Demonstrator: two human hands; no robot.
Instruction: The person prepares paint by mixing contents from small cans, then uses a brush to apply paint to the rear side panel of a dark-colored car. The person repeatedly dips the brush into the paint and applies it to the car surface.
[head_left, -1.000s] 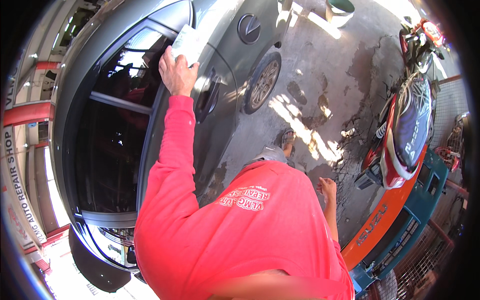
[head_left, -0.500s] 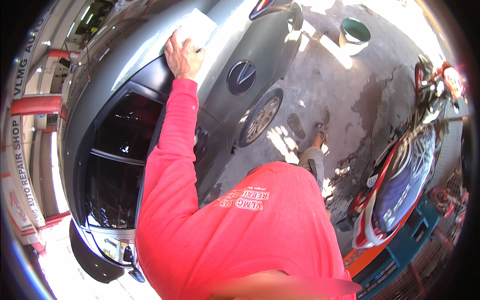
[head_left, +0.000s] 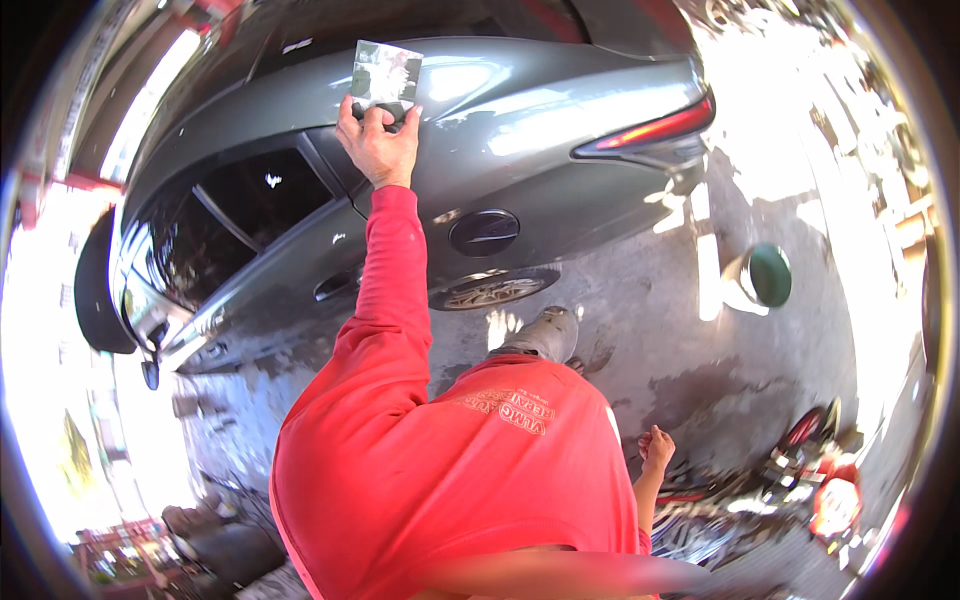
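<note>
while my left arm stretches up in its red sleeve (head_left: 392,290), my left hand (head_left: 378,148) presses a pale cloth (head_left: 386,76) against the grey car (head_left: 540,150), the fingers (head_left: 366,116) curled over the cloth's lower edge and gripping it. the cloth lies flat on the rear quarter of the body, just behind the dark rear window (head_left: 262,195) and above the round fuel flap (head_left: 484,232). the red tail light (head_left: 655,128) sits well off to the right of the cloth. below the flap the rear wheel (head_left: 492,291) shows, and my shoe (head_left: 542,337) stands on the wet concrete just beside it. my right hand (head_left: 657,448) hangs low at my side, well apart from the car, loosely curled and holding nothing that i can see. a green bucket (head_left: 762,277) stands on the ground near the car's back corner, and a red motorbike (head_left: 822,490) is parked near my right hand.
</note>
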